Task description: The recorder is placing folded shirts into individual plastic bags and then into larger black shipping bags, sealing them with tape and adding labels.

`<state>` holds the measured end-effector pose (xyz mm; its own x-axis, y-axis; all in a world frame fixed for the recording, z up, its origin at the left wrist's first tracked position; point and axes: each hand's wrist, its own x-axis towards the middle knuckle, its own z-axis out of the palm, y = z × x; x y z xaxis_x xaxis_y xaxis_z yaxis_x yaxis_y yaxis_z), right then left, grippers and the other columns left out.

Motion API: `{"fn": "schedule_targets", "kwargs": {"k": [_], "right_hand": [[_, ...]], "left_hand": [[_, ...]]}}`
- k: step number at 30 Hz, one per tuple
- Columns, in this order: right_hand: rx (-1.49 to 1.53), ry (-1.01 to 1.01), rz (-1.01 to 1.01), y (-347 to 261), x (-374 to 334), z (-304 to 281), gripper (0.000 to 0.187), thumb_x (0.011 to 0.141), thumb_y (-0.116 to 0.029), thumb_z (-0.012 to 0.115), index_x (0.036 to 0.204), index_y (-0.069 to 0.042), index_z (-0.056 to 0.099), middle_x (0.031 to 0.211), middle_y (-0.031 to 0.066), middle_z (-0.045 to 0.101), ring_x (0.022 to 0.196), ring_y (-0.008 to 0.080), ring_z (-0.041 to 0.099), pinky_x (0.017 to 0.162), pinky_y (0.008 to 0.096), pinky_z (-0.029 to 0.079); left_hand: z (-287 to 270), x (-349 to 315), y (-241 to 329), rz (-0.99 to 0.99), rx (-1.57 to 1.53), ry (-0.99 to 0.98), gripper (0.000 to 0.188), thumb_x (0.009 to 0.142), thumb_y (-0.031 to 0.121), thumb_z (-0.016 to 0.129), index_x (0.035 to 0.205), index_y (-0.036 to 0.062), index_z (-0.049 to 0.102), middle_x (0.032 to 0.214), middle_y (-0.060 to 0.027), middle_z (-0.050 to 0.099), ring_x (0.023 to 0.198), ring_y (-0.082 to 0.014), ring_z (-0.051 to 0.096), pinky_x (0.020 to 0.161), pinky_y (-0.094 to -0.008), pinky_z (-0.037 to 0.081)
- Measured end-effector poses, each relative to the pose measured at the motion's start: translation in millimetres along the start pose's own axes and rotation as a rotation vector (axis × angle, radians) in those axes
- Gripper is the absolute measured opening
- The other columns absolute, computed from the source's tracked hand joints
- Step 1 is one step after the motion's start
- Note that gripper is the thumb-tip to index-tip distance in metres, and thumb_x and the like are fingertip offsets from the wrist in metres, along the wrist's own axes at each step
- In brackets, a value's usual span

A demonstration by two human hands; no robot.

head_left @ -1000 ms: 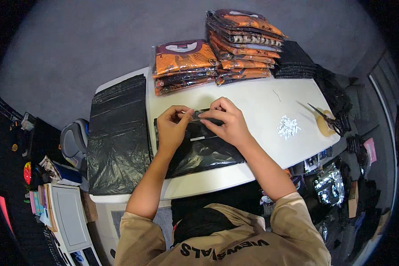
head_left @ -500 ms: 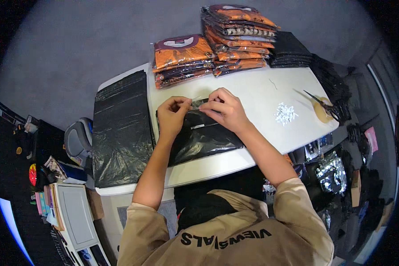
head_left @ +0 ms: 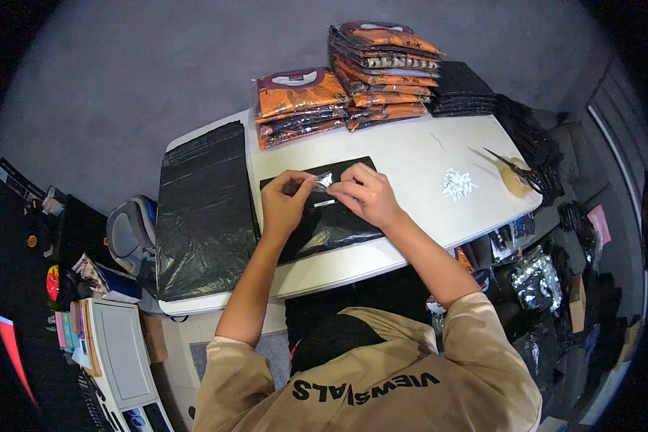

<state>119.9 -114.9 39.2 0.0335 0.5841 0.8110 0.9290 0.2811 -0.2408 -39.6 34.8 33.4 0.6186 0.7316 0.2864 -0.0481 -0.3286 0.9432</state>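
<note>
A flat black plastic package (head_left: 331,232) lies in front of me at the table's near edge, with a small white strip (head_left: 325,204) on its upper side. Above it, my left hand (head_left: 284,203) pinches one end of a short, shiny piece of clear tape (head_left: 325,181). The other end is between the fingertips of my right hand (head_left: 371,196), which are pressed together. Whether the tape touches the package cannot be made out.
Large black plastic bags (head_left: 203,216) cover the white table's (head_left: 403,162) left end. Bagged orange garments stand in two stacks (head_left: 302,97) at the back, beside folded black bags (head_left: 464,90). Small white pieces (head_left: 456,185), scissors (head_left: 507,162) and a tape roll (head_left: 515,181) lie right.
The view has shifted slightly. My hands have moved a little down over the package, and the clear tape between them shows more plainly. The package's far edge is now more exposed.
</note>
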Motion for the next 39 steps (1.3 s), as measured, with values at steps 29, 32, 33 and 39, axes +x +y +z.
{"fn": "schedule_targets", "kwargs": {"k": [29, 32, 33, 39], "right_hand": [[0.072, -0.183, 0.156, 6.8, -14.0, 10.7, 0.017, 0.075, -0.008, 0.090, 0.089, -0.009, 0.082, 0.079, 0.0048, 0.064, 0.075, 0.0243, 0.065, 0.064, 0.0380, 0.054], [0.061, -0.212, 0.164, 7.5, -14.9, 11.5, 0.015, 0.076, -0.009, 0.090, 0.088, -0.009, 0.082, 0.080, 0.0052, 0.064, 0.075, 0.0247, 0.066, 0.066, 0.0383, 0.054], [0.055, -0.233, 0.169, 7.7, -15.1, 12.0, 0.014, 0.077, -0.009, 0.090, 0.088, -0.009, 0.082, 0.080, 0.0055, 0.064, 0.076, 0.0248, 0.066, 0.066, 0.0384, 0.055], [0.054, -0.293, 0.186, 8.3, -17.7, 12.3, 0.010, 0.081, -0.015, 0.086, 0.084, -0.009, 0.078, 0.082, 0.0051, 0.063, 0.080, 0.0256, 0.067, 0.069, 0.0405, 0.057]], "left_hand": [[-10.4, -2.4, -29.2, 0.160, 0.410, -0.062, 0.014, 0.086, 0.014, 0.087, 0.096, 0.0059, 0.085, 0.076, -0.0082, 0.069, 0.076, -0.0212, 0.061, 0.071, -0.0371, 0.048], [-10.5, -1.9, -29.3, 0.105, 0.448, -0.098, 0.014, 0.087, 0.015, 0.087, 0.098, 0.0065, 0.086, 0.079, -0.0089, 0.070, 0.079, -0.0223, 0.062, 0.074, -0.0370, 0.049], [-11.1, -2.1, -29.0, 0.049, 0.465, -0.123, 0.014, 0.088, 0.014, 0.086, 0.100, 0.0070, 0.086, 0.082, -0.0095, 0.071, 0.083, -0.0229, 0.062, 0.078, -0.0368, 0.049], [-10.6, -3.7, -32.5, 0.068, 0.471, -0.141, 0.014, 0.088, 0.015, 0.086, 0.100, 0.0080, 0.086, 0.082, -0.0097, 0.070, 0.083, -0.0241, 0.063, 0.078, -0.0376, 0.049]]}}
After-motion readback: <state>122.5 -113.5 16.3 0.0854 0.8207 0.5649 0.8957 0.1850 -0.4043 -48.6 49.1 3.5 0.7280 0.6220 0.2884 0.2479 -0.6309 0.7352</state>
